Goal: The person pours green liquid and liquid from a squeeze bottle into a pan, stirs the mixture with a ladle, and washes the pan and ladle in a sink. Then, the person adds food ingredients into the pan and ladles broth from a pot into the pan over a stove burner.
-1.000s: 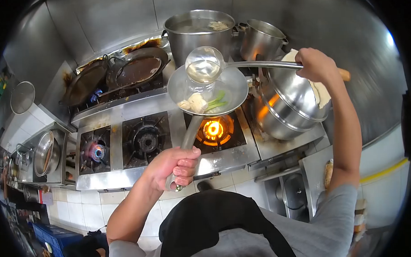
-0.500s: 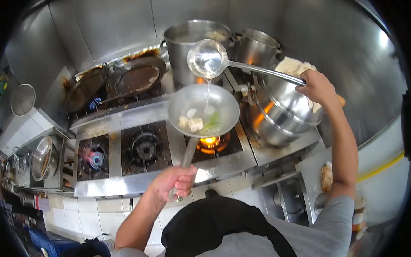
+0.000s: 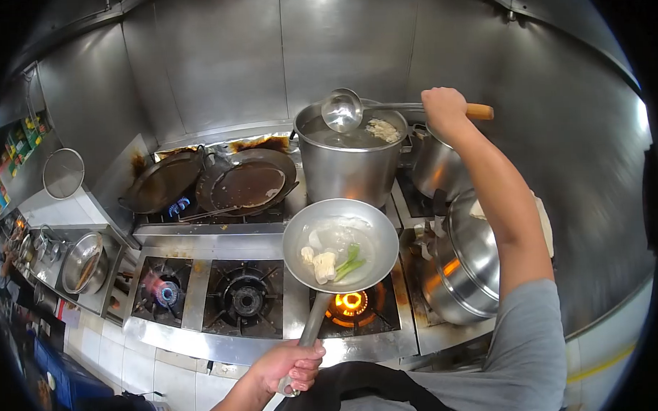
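My left hand point(image 3: 291, 368) is closed around the handle of a metal frying pan point(image 3: 377, 236), held over a burner with an orange flame point(image 3: 348, 306). Clear liquid lies in the pan with pale chunks point(image 3: 324, 265) and green onion pieces point(image 3: 350, 263). With my right hand point(image 3: 445, 109) I grip a long ladle point(image 3: 342, 111) by its shaft, near the wooden end. The ladle's bowl hangs at the mouth of a large stockpot point(image 3: 346, 172), which contains liquid and a pale lump point(image 3: 383, 130).
Two dark pans point(image 3: 250, 181) stand on the back burners at left. A blue flame burns on the front-left burner point(image 3: 162, 292); the middle front burner point(image 3: 245, 299) shows none. Stacked metal bowls point(image 3: 462, 273) and a smaller pot point(image 3: 435, 169) are at right. A strainer point(image 3: 63, 173) hangs at far left.
The ladle was pouring liquid into the pan; now it is back over the stockpot and the stream has stopped. The pan holds more liquid. The camera view has tilted up.
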The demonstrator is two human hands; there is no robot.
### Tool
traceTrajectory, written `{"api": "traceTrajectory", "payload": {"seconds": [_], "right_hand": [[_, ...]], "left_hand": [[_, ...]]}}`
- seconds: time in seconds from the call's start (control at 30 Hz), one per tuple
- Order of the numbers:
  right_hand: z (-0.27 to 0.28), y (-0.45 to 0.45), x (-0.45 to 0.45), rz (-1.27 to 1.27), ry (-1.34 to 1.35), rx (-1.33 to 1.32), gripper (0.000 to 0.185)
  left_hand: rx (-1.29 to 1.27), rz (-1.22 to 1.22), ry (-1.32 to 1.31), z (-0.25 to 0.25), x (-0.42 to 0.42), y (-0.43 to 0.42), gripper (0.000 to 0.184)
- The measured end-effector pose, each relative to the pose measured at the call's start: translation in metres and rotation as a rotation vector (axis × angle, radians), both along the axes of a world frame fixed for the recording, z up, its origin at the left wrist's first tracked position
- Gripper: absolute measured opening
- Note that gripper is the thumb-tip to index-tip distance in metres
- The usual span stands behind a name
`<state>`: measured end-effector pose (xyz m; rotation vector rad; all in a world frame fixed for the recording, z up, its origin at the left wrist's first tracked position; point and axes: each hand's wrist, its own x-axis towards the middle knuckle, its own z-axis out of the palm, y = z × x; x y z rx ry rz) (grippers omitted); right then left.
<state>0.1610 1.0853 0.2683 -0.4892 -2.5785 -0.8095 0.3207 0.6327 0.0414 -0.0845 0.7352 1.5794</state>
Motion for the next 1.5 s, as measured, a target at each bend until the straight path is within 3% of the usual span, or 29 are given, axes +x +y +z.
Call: {"api": "traceTrajectory", "payload": {"seconds": [0.37,0.43,0.57,0.63,0.73,1.03,1.23,1.4,1.5], "right_hand": [[-0.008,0.009,-0.031,-0.016,-0.072,-0.191,0.019],[0.006,-0.006,-0.024,-0.157,-0.244,-0.254,0.032],[0.019,0.003,-0.028,-0.155,-0.336,-0.347,0.035],[0.025,0.01,-0.033,-0.329,-0.517,-0.449,0.034],[0.034,0.023,-0.027,-0.517,-0.565,-0.569,0.03],[0.083,0.01,0.077,-0.345,-0.564,-0.57,0.033],[0.093,-0.027,0.144,-0.396,-0.288,-0.514,0.052],[0.08,-0.056,0.182,-0.355,-0.386,-0.489,0.029],[0.056,-0.054,0.2,-0.331,-0.398,-0.518,0.032]], "left_hand": [[-0.079,0.087,0.001,0.03,0.001,0.007,0.016],[-0.055,0.078,-0.01,0.029,-0.001,0.005,0.015],[-0.008,0.061,-0.025,0.031,-0.004,0.006,0.016],[-0.053,0.075,0.03,0.033,-0.003,0.008,0.021],[-0.079,0.08,0.053,0.032,-0.004,0.009,0.023],[0.015,0.035,0.034,0.036,-0.007,0.01,0.024],[0.009,-0.049,0.114,0.043,-0.007,0.009,0.046],[0.037,-0.065,0.072,0.043,0.002,-0.002,0.041],[0.019,-0.076,0.082,0.04,0.01,-0.011,0.04]]}}
